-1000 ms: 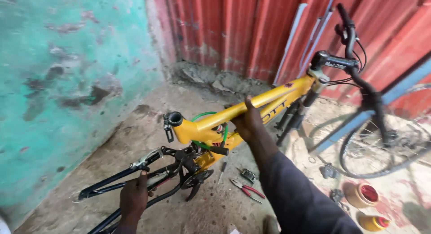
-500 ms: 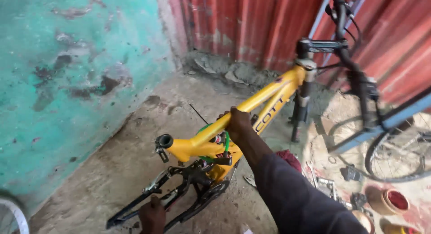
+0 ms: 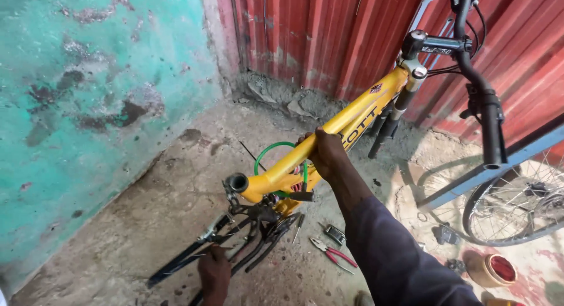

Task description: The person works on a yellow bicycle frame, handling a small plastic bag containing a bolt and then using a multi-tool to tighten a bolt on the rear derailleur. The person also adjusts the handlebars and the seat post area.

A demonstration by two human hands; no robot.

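The right hand (image 3: 328, 155) has its grip closed around the top tube of the yellow bicycle frame (image 3: 358, 115), fingers wrapped over the tube near its middle. That hold seems to carry the frame's weight and keep it tilted, head end high toward the red corrugated wall (image 3: 329, 36), seat end low. The left hand (image 3: 215, 272) is at the bottom edge of the view, closed on the black rear stays (image 3: 188, 259) that slope down to the concrete floor (image 3: 153, 206); this looks like a steadying hold so the rear end does not swing.

The frame thus runs between the two hands: the open seat tube (image 3: 237, 182) sits just left of and below the right hand, and the black handlebar (image 3: 484, 100) rises well beyond it at the upper right. A green cable loop (image 3: 276, 148) curls beside the frame, just left of the right hand.

On the floor below the frame lie red-handled pliers (image 3: 333, 254) and a small dark tool (image 3: 335, 234). A spoked wheel (image 3: 517, 212) lies near the right edge, with a small red-lined tin (image 3: 493, 269) close by. A turquoise wall (image 3: 88, 94) stands to the left.
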